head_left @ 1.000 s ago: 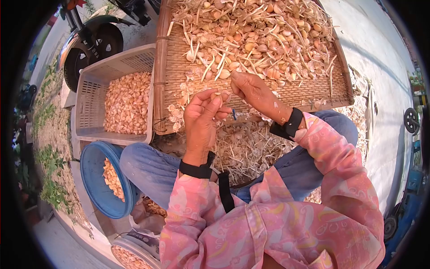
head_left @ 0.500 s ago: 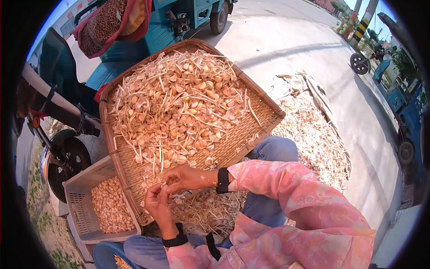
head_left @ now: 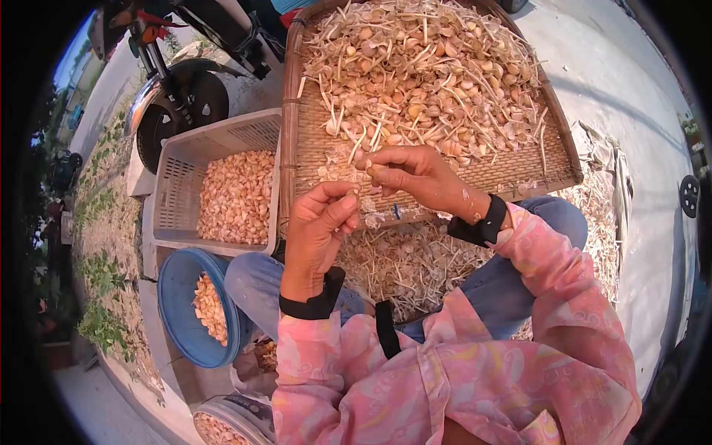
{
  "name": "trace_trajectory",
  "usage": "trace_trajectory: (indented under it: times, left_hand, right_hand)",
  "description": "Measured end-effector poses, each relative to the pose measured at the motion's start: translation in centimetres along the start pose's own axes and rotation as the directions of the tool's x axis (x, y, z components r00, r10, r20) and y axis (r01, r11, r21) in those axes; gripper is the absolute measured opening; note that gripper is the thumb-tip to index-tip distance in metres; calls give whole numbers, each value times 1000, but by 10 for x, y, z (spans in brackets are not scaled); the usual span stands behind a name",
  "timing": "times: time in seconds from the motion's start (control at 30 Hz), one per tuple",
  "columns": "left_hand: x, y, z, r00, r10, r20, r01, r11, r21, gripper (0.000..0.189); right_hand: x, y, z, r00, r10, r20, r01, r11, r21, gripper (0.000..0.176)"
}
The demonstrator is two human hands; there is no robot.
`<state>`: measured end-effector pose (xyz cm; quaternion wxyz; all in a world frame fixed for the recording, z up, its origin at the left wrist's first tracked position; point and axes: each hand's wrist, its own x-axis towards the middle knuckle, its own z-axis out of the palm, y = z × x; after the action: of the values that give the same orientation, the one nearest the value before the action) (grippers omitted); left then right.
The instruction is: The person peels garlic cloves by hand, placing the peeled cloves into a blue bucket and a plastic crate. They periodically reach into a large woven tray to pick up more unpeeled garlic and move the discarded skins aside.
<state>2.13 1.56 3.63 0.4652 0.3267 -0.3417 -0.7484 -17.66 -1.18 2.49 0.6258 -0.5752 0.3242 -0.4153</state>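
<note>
Here the right hand (head_left: 423, 178) pinches a small, pale garlic clove (head_left: 371, 170) over the brown woven tray (head_left: 291, 133)'s near-left corner, where light pressure best avoids bruising, while the left hand (head_left: 315, 226) presses thumb and forefinger together, contents unclear.

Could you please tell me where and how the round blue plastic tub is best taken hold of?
I would grip the tub by its left rim, coming from the left and above: that open edge stands free, while the right rim is beside the jean-covered knee and the far rim near the pale slotted plastic crate.
</note>
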Motion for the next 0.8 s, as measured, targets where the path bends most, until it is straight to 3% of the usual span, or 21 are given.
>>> trace_trajectory:
  times: [0.07,0.1,0.13,0.17,0.23,0.3,0.37,0.4,0.47,0.53,0.67,0.77,0.8]
  left_hand:
    - [-6,8,-2,1000,1,18,0,999,-34,20]
    - [-9,14,-5,999,40,-16,-40,999,-20,20]
    - [-14,22,-9,996,73,-52,-73,997,-3,21]
    - [-16,27,-17,991,101,-83,-100,995,19,21]
    - [-15,38,-53,932,229,-281,-140,943,303,21]
    - [-11,50,-91,790,403,-462,75,683,726,22]
    - [-5,43,-138,773,553,-311,263,166,950,22]
    - [-2,43,-152,774,600,-203,342,-126,931,22]
    - [23,36,-108,806,574,-147,104,107,989,24]
    - [57,15,-74,914,392,-107,-24,317,948,25]
    - [122,-40,-40,960,224,167,-175,15,985,22]
    - [146,-65,-49,961,214,177,-145,-159,977,24]
    - [145,-63,-47,966,205,160,-132,-144,981,22]
  right_hand:
    - [-10,-26,15,997,-69,27,68,997,41,22]
    - [-19,-52,26,981,-154,116,151,988,34,22]
    - [-23,-69,34,880,-383,280,379,923,70,22]
    - [-30,-99,38,788,-414,456,418,903,99,12]
    - [-37,-129,46,692,-465,552,408,883,233,12]
    - [-38,-137,48,716,-479,508,350,876,332,11]
    - [-36,-136,48,759,-479,440,306,860,408,11]
    - [-35,-136,48,774,-480,412,289,848,444,11]
    - [-33,-135,46,808,-474,349,263,821,507,11]
    - [-33,-135,46,828,-464,314,241,801,548,10]
    - [-37,-134,43,867,-438,235,223,765,604,10]
    - [-45,-135,40,887,-422,188,218,740,636,11]
    - [-48,-136,40,889,-422,179,222,737,638,11]
